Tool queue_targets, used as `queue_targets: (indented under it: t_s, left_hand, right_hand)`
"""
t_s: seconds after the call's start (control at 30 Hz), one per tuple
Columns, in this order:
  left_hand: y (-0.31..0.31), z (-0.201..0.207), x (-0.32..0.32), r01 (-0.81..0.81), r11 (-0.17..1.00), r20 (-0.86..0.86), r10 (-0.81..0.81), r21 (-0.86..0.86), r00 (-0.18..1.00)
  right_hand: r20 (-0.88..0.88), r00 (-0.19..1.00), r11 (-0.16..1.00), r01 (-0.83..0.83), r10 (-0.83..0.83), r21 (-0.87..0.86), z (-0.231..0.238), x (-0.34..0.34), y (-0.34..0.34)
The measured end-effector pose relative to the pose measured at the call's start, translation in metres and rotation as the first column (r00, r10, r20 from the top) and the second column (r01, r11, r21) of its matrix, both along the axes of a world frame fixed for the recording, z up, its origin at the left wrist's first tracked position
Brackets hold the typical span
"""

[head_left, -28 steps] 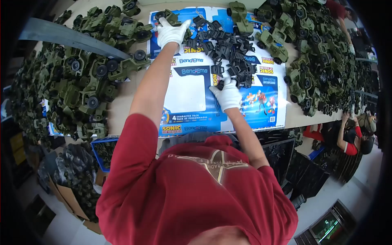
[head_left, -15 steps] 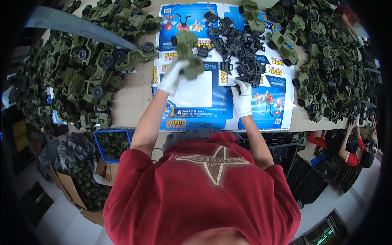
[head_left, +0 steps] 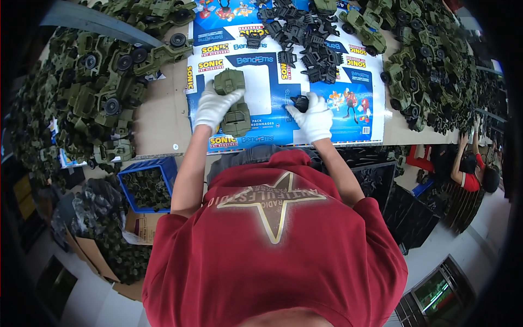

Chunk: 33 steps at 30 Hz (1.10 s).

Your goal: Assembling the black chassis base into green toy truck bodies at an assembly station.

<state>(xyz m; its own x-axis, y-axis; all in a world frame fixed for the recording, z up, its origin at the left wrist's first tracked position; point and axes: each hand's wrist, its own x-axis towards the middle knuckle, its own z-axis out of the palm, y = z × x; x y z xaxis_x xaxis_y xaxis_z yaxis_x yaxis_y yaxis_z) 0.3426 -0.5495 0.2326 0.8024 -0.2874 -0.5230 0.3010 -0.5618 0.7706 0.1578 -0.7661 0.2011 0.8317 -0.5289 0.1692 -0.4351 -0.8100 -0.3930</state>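
My left hand (head_left: 217,106), in a white glove, is closed round the middle of a green toy truck (head_left: 236,120). The truck is over the left part of the printed sheet (head_left: 261,101), its length running toward me. To the right, my gloved right hand (head_left: 314,118) pinches a small black plastic part (head_left: 299,102) between thumb and fingers, low over the sheet. Beyond that hand lies a loose pile of similar black parts (head_left: 321,62). One more black part (head_left: 254,39) sits apart, left of the pile.
Green toy trucks are heaped at the left (head_left: 103,71) and right (head_left: 417,71) of the table. A grey bar (head_left: 103,24) crosses the far left. Below the table edge stand a blue crate (head_left: 146,185) and a cardboard box (head_left: 98,256). Another person (head_left: 471,171) works at far right.
My left hand has brought the truck nearer to me. My right hand has drawn back from the pile with a black part in its fingers. The view has shifted slightly.
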Motion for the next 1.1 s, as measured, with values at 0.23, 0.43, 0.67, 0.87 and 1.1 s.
queue_targets:
  t_s: [0.23, 0.43, 0.67, 0.87, 1.1]
  left_hand:
    - [-0.008, 0.019, -0.020, -0.032, 0.926, -0.107, -0.009, -0.377, 0.994]
    - [-0.013, 0.086, -0.020, 0.437, 0.729, 0.037, -0.495, -0.527, 0.868]
    - [-0.018, 0.103, -0.031, 0.394, 0.768, 0.014, -0.449, -0.506, 0.893]
    - [-0.017, 0.098, -0.035, 0.364, 0.809, -0.006, -0.413, -0.462, 0.911]
    - [-0.015, 0.102, -0.034, 0.374, 0.809, -0.043, -0.439, -0.453, 0.897]
  right_hand:
    - [-0.019, 0.997, 0.710, 0.062, -0.069, 0.702, 0.015, 0.021, -0.018]
    - [0.305, 0.952, -0.086, -0.303, 0.020, 0.949, 0.071, 0.045, -0.028]
    - [0.349, 0.934, -0.268, -0.317, 0.080, 0.910, 0.073, 0.043, -0.016]
    - [0.343, 0.939, -0.188, -0.331, 0.036, 0.925, 0.069, 0.044, -0.008]
    - [0.395, 0.912, -0.206, -0.369, 0.107, 0.906, 0.071, 0.048, -0.015]
